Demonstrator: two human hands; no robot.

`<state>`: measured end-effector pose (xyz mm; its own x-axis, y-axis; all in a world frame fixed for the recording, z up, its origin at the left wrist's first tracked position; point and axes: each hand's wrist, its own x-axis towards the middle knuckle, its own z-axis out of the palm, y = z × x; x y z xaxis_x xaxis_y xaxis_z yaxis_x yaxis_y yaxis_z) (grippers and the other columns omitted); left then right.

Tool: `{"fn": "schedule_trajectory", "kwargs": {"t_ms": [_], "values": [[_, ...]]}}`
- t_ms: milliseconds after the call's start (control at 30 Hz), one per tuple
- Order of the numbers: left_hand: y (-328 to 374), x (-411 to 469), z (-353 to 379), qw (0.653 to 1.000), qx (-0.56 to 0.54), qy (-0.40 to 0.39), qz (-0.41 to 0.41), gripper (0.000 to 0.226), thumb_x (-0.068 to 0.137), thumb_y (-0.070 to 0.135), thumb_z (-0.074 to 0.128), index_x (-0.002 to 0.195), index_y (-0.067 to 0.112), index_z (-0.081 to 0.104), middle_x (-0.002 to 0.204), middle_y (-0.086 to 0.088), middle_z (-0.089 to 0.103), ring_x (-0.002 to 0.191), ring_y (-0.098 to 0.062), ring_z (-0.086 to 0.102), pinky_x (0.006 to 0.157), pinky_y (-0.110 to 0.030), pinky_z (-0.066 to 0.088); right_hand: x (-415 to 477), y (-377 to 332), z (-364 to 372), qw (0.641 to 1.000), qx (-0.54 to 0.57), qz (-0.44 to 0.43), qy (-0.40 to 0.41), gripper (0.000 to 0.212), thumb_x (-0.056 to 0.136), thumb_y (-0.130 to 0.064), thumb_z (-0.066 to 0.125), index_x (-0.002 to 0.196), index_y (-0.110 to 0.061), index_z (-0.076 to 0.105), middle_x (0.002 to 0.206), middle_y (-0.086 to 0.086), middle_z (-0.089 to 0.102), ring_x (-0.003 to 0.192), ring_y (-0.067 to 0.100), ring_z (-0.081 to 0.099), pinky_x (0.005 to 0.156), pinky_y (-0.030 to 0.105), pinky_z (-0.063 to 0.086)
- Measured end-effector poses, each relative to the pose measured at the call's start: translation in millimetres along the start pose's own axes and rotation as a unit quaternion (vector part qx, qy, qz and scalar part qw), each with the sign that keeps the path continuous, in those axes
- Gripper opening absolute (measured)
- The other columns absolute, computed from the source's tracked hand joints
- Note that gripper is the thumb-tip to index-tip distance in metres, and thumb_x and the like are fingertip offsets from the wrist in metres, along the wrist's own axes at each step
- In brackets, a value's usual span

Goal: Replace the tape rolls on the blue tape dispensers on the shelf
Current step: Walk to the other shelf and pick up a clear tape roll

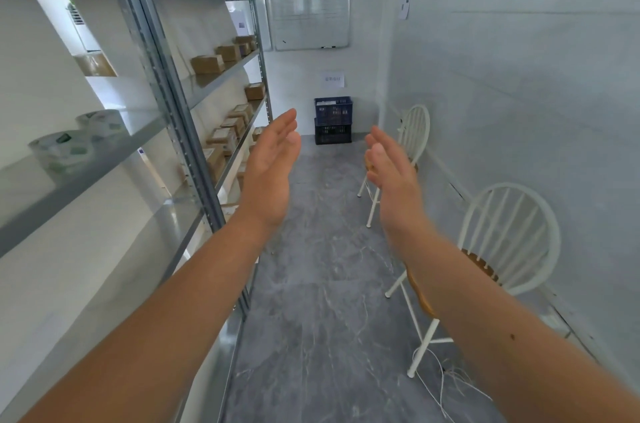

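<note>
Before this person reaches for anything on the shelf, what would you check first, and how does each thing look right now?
1. Left hand free: ok, open and holding nothing.
2. Right hand free: ok, open and holding nothing.
3. Tape rolls on hand: ok, wrapped rolls sit on the near shelf at left.
4. Blue tape dispensers located: not ok, none in view.
5. Aisle floor clear ahead: ok, though loose string lies by the near chair.
6. Cardboard boxes clear of reach: ok, they sit further along.
</note>
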<state>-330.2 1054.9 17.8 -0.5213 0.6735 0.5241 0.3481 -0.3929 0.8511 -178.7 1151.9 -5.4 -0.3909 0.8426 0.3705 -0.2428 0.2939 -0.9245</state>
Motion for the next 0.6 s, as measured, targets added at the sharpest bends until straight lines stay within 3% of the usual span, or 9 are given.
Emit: {"fn": "schedule_trajectory", "kwargs": {"t_ms": [233,300,400,600], "values": [[-62,70,15,0.999,0.0,0.029,-0.021,0.056,0.09,0.068,0.045,0.14,0.045,0.053,0.151,0.01,0.055,0.139,-0.005,0.05,0.119,-0.043,0.038,95,56,12,0.999,0.019,0.013,-0.033,0.074,0.081,-0.072,0.05,0.148,-0.042,0.049,0.153,-0.017,0.052,0.139,0.001,0.048,0.12,0.041,0.038],[-77,95,23,0.998,-0.008,0.05,-0.033,0.052,0.093,0.063,0.046,0.139,0.041,0.054,0.144,0.016,0.058,0.135,-0.003,0.053,0.117,-0.041,0.039,128,68,13,0.998,0.029,0.02,-0.043,0.071,0.08,-0.072,0.05,0.145,-0.043,0.051,0.154,-0.014,0.052,0.14,0.004,0.048,0.12,0.043,0.038],[-96,137,37,0.995,0.002,0.087,-0.046,0.057,0.098,0.055,0.041,0.149,0.031,0.048,0.154,0.007,0.05,0.143,-0.012,0.046,0.122,-0.047,0.034,178,79,10,0.996,0.042,0.025,-0.069,0.061,0.081,-0.072,0.05,0.138,-0.05,0.052,0.154,-0.013,0.051,0.142,0.007,0.047,0.121,0.046,0.037],[-130,202,42,0.989,0.046,0.14,-0.016,0.05,0.102,0.054,0.042,0.148,0.036,0.048,0.156,0.007,0.047,0.145,-0.01,0.043,0.122,-0.046,0.034,266,108,25,0.99,0.047,0.028,-0.127,0.052,0.09,-0.067,0.046,0.139,-0.049,0.053,0.148,-0.019,0.054,0.14,0.007,0.049,0.12,0.047,0.038]]}}
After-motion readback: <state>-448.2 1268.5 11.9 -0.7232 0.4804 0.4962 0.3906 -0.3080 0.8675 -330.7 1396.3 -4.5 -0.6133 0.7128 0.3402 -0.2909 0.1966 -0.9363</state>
